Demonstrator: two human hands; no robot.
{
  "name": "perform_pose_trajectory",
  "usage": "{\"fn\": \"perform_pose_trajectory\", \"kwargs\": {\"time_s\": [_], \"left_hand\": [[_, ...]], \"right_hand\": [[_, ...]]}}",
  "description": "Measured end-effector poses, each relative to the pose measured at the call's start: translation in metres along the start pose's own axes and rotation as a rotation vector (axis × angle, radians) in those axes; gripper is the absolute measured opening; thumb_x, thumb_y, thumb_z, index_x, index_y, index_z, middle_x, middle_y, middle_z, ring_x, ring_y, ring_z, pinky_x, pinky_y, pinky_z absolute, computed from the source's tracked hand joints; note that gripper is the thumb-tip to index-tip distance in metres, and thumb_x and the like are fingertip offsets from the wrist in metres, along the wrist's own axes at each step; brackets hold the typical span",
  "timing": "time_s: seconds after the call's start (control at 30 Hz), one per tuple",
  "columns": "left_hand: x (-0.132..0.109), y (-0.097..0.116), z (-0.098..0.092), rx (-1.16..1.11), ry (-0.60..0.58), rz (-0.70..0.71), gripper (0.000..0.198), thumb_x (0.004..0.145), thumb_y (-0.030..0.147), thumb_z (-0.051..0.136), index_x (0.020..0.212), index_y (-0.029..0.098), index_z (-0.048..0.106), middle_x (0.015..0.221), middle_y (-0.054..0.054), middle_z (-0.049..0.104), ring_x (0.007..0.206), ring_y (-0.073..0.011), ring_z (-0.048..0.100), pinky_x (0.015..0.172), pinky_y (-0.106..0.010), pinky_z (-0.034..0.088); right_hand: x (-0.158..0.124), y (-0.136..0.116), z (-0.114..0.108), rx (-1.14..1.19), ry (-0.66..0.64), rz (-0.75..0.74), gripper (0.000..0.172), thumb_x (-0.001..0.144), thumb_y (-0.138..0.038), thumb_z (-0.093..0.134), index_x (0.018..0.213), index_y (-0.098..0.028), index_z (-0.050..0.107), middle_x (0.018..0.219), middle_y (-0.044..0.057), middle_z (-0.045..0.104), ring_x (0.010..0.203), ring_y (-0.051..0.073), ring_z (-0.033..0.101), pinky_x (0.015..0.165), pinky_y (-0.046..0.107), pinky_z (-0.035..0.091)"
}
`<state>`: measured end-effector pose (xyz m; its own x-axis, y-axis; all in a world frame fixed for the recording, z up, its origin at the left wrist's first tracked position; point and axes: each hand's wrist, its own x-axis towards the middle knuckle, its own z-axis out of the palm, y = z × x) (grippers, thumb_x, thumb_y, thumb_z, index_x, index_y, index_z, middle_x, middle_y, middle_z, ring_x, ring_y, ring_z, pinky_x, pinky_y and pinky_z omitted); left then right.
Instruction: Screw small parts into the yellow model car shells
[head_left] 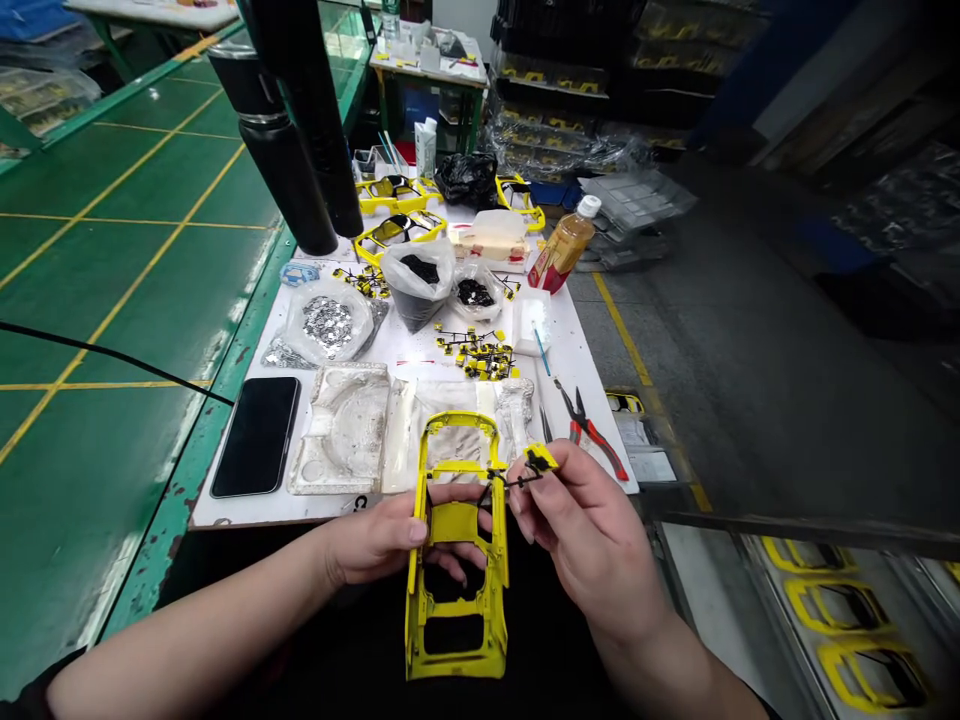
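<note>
My left hand (382,540) is closed around the left side of a yellow toy car body shell (457,610), thumb on its edge and fingers showing through the openings. The shell is held upside down or inside out toward me; I cannot tell which. In my right hand (589,530), thumb and fingers pinch a small yellow-and-black plastic part (538,460) on a black stem. That stem reaches the shell's right side, near a window opening. Just beyond the shell lie plaster-like white mould blocks (341,430). Red-handled pliers (592,435) rest to the right.
A black phone (256,436) lies at the left. Behind are bags of silver pieces (328,325) and black pieces (418,280), several yellow-black parts (480,355), a drink bottle (564,243) and more yellow shells (401,232). A dark bar (289,130) rises at the left edge.
</note>
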<state>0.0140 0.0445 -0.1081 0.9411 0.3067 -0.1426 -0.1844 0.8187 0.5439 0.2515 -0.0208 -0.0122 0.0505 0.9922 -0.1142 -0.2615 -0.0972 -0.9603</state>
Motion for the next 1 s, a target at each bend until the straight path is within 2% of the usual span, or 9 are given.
{"fn": "perform_pose_trajectory", "kwargs": {"time_s": [0.2, 0.4, 0.57, 0.77, 0.87, 0.93, 1.0], "left_hand": [[0.001, -0.003, 0.012, -0.094, 0.052, 0.033, 0.083, 0.092, 0.054, 0.092, 0.162, 0.020, 0.061, 0.156, -0.023, 0.069, 0.128, -0.0371, 0.079, 0.111, -0.047, 0.059], [0.003, -0.014, 0.037, -0.096, 0.044, 0.034, 0.078, 0.092, 0.064, 0.089, 0.156, 0.023, 0.068, 0.141, -0.019, 0.079, 0.129, -0.0369, 0.079, 0.112, -0.050, 0.059], [0.009, -0.025, 0.050, -0.012, 0.076, 0.004, 0.092, 0.090, 0.083, 0.077, 0.155, 0.018, 0.070, 0.131, -0.022, 0.082, 0.115, -0.0365, 0.083, 0.100, -0.045, 0.063], [0.021, -0.023, 0.063, -0.076, 0.211, -0.009, 0.097, 0.097, 0.092, 0.057, 0.141, 0.008, 0.079, 0.134, -0.024, 0.082, 0.125, -0.0365, 0.078, 0.116, -0.045, 0.055], [0.025, -0.018, 0.072, -0.151, 0.275, -0.060, 0.104, 0.101, 0.093, 0.044, 0.139, 0.003, 0.079, 0.128, -0.027, 0.083, 0.116, -0.0360, 0.080, 0.110, -0.044, 0.058], [0.026, -0.016, 0.079, -0.164, 0.297, -0.025, 0.096, 0.104, 0.088, 0.045, 0.137, 0.005, 0.080, 0.131, -0.026, 0.082, 0.116, -0.0361, 0.080, 0.109, -0.044, 0.058], [0.027, -0.015, 0.084, -0.168, 0.284, 0.053, 0.079, 0.107, 0.077, 0.055, 0.144, 0.011, 0.077, 0.138, -0.022, 0.081, 0.119, -0.0371, 0.080, 0.110, -0.047, 0.058]], "right_hand": [[-0.011, -0.013, -0.006, -0.271, -0.051, -0.123, 0.021, 0.118, -0.042, 0.062, 0.106, -0.026, 0.069, 0.086, -0.001, 0.066, 0.072, 0.014, 0.058, 0.064, 0.026, 0.047], [-0.022, -0.036, -0.014, -0.562, -0.249, -0.285, 0.012, 0.117, -0.031, 0.059, 0.107, -0.028, 0.065, 0.096, -0.002, 0.071, 0.083, 0.014, 0.068, 0.075, 0.028, 0.054], [-0.030, -0.050, -0.019, -0.680, -0.294, -0.335, 0.015, 0.117, -0.025, 0.058, 0.102, -0.027, 0.061, 0.093, -0.003, 0.070, 0.082, 0.013, 0.067, 0.075, 0.027, 0.052], [-0.034, -0.059, -0.030, -0.733, -0.293, -0.292, 0.018, 0.118, -0.028, 0.058, 0.101, -0.026, 0.064, 0.091, -0.002, 0.071, 0.080, 0.014, 0.066, 0.073, 0.027, 0.052], [-0.036, -0.066, -0.034, -0.814, -0.287, -0.330, 0.016, 0.118, -0.025, 0.057, 0.104, -0.026, 0.064, 0.095, -0.001, 0.072, 0.084, 0.015, 0.068, 0.076, 0.027, 0.053], [-0.036, -0.072, -0.034, -0.908, -0.279, -0.404, 0.013, 0.117, -0.020, 0.056, 0.110, -0.025, 0.065, 0.101, 0.000, 0.075, 0.091, 0.015, 0.070, 0.083, 0.028, 0.054], [-0.035, -0.076, -0.033, -0.987, -0.266, -0.490, 0.014, 0.116, -0.015, 0.056, 0.114, -0.025, 0.065, 0.107, 0.000, 0.078, 0.097, 0.016, 0.073, 0.090, 0.029, 0.055]]}}
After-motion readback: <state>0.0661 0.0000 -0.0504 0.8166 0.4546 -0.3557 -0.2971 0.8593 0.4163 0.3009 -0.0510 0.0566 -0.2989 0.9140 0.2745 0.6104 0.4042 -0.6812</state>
